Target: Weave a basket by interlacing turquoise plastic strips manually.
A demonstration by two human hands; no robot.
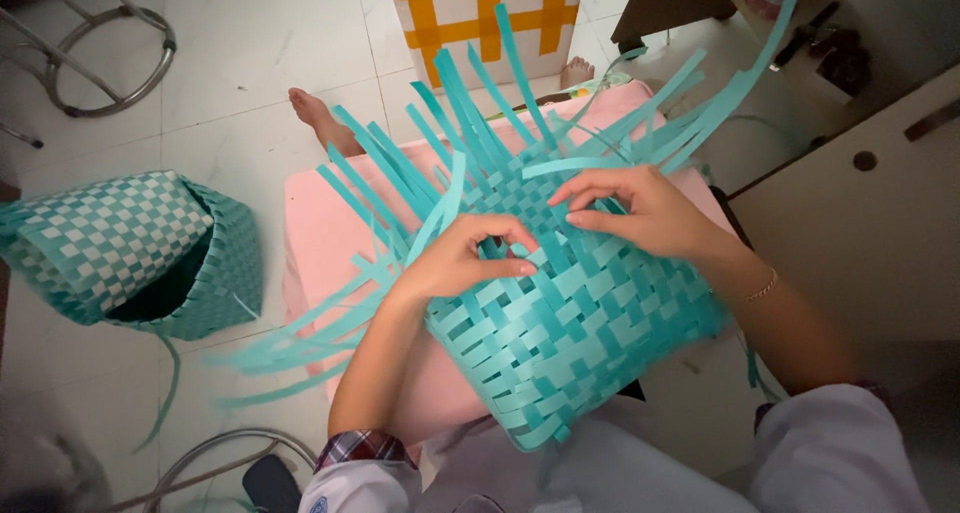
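A: What lies left of the half-woven teal basket (560, 323)?

B: A finished teal-and-white basket (130, 248) on the floor (250, 53), well apart, its dark inside hidden from view.

A: And the hands?

B: The left hand (460, 263) pinches a strip at the half-woven basket's weave, grip narrow. The right hand (640, 213) presses flat beside it, fingers closing on a strip.

A: Room around it?

B: Loose strips (390, 173) fan past its far edge, over the pink stool (320, 233). A cabinet (870, 233) stands close on the right.

You wore white sleeves, the left cuff lined in red plaid, and a thin gold bracelet (762, 290).
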